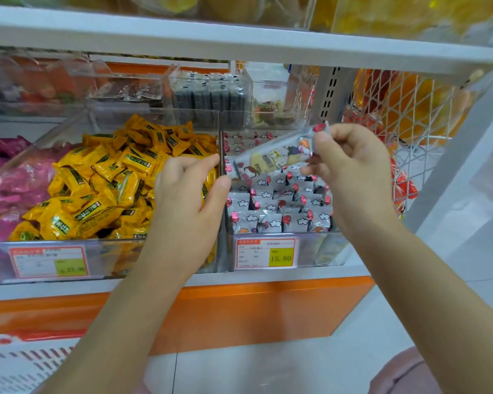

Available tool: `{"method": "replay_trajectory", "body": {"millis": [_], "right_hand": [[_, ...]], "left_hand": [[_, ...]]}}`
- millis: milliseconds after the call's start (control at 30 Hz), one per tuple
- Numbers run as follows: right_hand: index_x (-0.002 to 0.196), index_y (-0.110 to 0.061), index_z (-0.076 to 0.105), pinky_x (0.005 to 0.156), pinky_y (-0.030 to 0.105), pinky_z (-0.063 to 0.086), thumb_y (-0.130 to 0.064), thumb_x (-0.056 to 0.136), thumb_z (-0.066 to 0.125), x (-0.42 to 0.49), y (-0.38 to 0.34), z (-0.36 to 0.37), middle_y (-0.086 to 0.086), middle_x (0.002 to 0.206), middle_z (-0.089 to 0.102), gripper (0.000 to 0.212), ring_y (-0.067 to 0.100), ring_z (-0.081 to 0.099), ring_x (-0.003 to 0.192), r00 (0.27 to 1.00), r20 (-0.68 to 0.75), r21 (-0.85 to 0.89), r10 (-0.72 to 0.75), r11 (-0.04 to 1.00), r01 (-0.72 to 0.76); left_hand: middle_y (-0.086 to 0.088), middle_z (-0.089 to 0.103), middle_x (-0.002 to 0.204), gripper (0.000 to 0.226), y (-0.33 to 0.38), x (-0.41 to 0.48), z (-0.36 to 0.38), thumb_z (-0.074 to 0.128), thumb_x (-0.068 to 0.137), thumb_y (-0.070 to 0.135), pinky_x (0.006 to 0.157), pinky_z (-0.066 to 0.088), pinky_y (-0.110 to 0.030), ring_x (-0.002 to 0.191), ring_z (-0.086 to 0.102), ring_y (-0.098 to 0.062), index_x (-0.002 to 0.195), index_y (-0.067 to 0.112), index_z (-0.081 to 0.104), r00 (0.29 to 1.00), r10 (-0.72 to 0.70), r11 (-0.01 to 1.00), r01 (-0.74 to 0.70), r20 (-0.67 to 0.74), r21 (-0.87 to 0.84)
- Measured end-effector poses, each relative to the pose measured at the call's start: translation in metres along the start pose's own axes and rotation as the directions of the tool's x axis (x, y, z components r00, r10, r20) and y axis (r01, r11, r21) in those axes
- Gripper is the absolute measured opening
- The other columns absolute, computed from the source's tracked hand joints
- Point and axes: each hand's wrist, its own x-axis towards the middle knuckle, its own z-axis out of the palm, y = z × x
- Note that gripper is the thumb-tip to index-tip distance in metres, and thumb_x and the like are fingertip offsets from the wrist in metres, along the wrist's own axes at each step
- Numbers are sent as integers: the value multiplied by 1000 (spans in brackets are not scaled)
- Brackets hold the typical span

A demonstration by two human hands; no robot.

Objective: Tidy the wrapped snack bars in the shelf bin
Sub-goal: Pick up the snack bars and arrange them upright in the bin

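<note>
A clear shelf bin (319, 245) holds several grey wrapped snack bars (279, 206) standing on end in rows. One grey snack bar (271, 156) is held slanted above the bin. My right hand (350, 163) pinches its upper right end. My left hand (188, 191) is at its lower left end by the bin's left wall, thumb and finger on either side of the wrapper's tip; whether they touch it I cannot tell.
Left of it, a clear bin of yellow packets (106, 177), then pink packets (6, 177). Price tags (266, 253) sit on the bin fronts. A shelf board (239, 44) hangs overhead. A white wire basket (404, 109) stands to the right, a perforated white crate (26, 362) bottom left.
</note>
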Motion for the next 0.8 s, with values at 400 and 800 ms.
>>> {"method": "replay_trajectory", "body": {"millis": [400,800], "right_hand": [[76,-2,64,58,16,53,-3,78,62,-22,8,-13,4,62,68,2,11,67,58,888,306,504,343,733,-456],[91,4,58,57,17,54,10,74,58,-22,9,-15,11,70,72,19,19,72,67,850,306,606,428,601,-521]], "left_hand": [[10,56,73,20,7,1,11,39,96,29,55,38,-19,57,47,3,85,27,55,968,-250,891,225,-13,-395],[8,56,50,23,7,2,9,40,97,17,36,32,-13,39,39,-2,85,12,58,961,-276,839,251,21,-484]]}}
